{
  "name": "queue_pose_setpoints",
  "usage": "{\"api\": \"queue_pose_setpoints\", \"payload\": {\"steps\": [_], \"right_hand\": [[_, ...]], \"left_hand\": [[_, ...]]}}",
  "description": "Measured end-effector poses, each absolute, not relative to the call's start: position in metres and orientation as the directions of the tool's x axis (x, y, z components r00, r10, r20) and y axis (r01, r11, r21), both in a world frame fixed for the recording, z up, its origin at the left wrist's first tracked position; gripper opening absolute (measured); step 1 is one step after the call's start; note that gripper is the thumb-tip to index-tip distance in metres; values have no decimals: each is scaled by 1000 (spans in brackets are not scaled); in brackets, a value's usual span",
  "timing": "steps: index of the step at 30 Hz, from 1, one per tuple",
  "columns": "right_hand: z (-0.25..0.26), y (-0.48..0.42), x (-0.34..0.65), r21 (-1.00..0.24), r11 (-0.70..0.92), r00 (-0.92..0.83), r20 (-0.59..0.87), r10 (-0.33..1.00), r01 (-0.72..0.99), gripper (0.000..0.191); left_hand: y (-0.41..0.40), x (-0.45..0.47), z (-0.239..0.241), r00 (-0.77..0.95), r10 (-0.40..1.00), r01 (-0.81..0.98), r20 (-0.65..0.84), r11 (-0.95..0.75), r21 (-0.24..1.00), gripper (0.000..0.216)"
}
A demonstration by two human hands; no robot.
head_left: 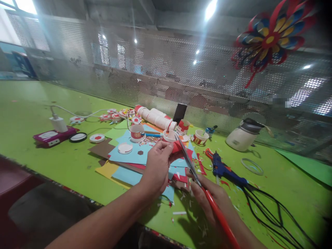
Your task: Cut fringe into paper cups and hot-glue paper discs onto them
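My left hand (158, 164) pinches a small piece of red paper (177, 146) between thumb and fingers, above a pile of coloured sheets. In my right hand (210, 193) is a pair of scissors (190, 162) with red handles, its blades pointing up and away from me. The blades lie against the right side of the red paper; whether they are cutting into it I cannot tell. Beneath my hands are light blue paper sheets (140, 155) and scattered paper scraps (179, 213). Just beyond the scissor tips stands a white paper cup (169, 135).
A blue glue gun (227, 169) with a black cord lies right, near a tape ring (252, 166) and a white jar (241, 136). Stacked paper cups (157, 118) lie behind. At left are a purple power strip (55, 136) and round lids (97, 138). A perforated metal screen (166, 69) borders the table.
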State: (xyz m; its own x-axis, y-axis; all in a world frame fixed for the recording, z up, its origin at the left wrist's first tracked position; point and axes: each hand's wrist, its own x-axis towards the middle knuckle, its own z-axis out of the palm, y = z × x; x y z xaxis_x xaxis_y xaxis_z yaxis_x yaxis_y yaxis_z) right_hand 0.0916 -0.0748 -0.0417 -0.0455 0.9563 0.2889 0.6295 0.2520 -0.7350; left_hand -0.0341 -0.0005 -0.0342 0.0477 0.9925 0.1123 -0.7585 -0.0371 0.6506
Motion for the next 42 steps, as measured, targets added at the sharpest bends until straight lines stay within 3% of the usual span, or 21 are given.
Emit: {"api": "queue_pose_setpoints", "payload": {"steps": [19,32,38,42], "right_hand": [[-47,-74,93,-712,256,-37,308,951,654,42],[-48,-72,93,-700,212,-55,240,969,681,43],[-36,-72,106,-824,147,-88,118,989,547,43],[-34,-68,128,-891,16,36,36,999,454,43]], "left_hand": [[-3,-35,-35,53,994,-738,101,-29,674,11],[-1,-37,-41,40,999,-693,-14,38,720,13],[12,-41,-47,0,1000,-630,-10,8,776,14],[23,-43,-51,93,991,-423,-94,124,898,14]]}}
